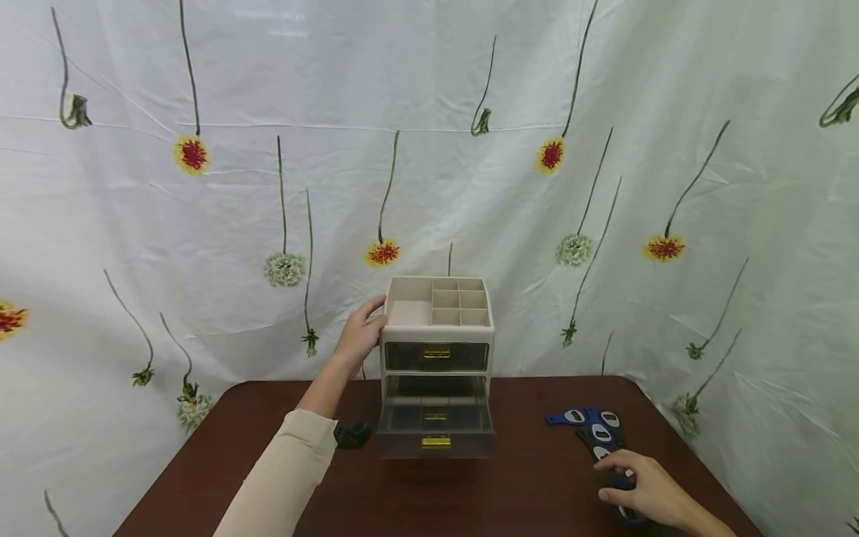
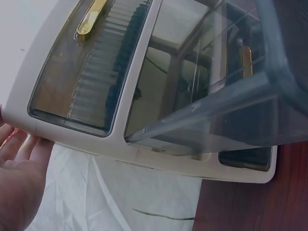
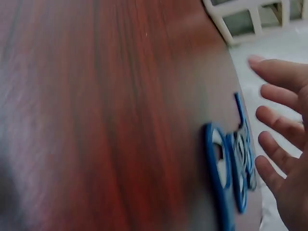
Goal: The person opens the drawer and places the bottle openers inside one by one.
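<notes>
A cream drawer organizer stands at the middle of the table, its smoky clear middle drawer pulled out toward me. My left hand rests on the organizer's upper left side, fingers against the wall; in the left wrist view the left hand shows at the edge of the cream frame. Over at the right, my right hand hovers with fingers spread over several flat blue and black handheld things with pale oval panels. In the right wrist view the right hand is beside blue-rimmed ones.
The organizer's top has one wide compartment and several small ones. Its top drawer, with a gold handle, is closed. A small black object shows by my left forearm. Flower-print cloth hangs behind the dark red-brown table.
</notes>
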The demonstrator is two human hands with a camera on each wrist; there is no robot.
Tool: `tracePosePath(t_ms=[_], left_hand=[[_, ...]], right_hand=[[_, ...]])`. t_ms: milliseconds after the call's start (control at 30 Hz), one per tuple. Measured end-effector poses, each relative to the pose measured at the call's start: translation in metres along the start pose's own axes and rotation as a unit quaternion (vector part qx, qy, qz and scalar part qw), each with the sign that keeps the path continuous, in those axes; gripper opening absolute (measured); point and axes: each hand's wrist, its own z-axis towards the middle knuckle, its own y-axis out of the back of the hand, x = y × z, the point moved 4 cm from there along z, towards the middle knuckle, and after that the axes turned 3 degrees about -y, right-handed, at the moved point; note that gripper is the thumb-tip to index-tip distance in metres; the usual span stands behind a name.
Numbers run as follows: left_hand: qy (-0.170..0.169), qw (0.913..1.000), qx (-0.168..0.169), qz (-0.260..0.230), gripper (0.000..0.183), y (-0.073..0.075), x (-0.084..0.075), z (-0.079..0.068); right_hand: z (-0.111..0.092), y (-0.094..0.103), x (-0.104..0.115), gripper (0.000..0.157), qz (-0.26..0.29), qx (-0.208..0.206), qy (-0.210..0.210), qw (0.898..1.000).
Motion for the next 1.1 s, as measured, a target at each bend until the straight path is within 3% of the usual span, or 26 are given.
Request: tracePosePath(t_ms=[200, 400, 600, 833, 1100], left_hand=[[0.001, 0.9998, 0.014, -0.017, 0.054, 0.002, 0.002, 0.002], [-0.004, 0.9995, 0.023, -0.022, 0.056, 0.004, 0.005, 0.003], [-0.006, 0.9994, 0.018, -0.03, 0.056, 0.004, 0.007, 0.004], [-0.007, 0.9991, 0.016, -0.039, 0.056, 0.003, 0.006, 0.003], [-0.004, 0.9987, 0.02, -0.046, 0.055, 0.002, 0.007, 0.0]], right_hand=[[-0.015, 0.003, -0.029, 0.037, -0.006, 0.029, -0.022, 0.999], [-0.02, 0.001, -0.041, 0.037, -0.008, 0.064, -0.018, 0.998], [-0.02, -0.001, -0.042, 0.032, 0.012, 0.067, 0.022, 0.997], [-0.023, -0.002, -0.042, 0.024, -0.025, 0.048, 0.073, 0.996], [-0.017, -0.006, -0.034, 0.022, -0.017, 0.071, 0.033, 0.997]])
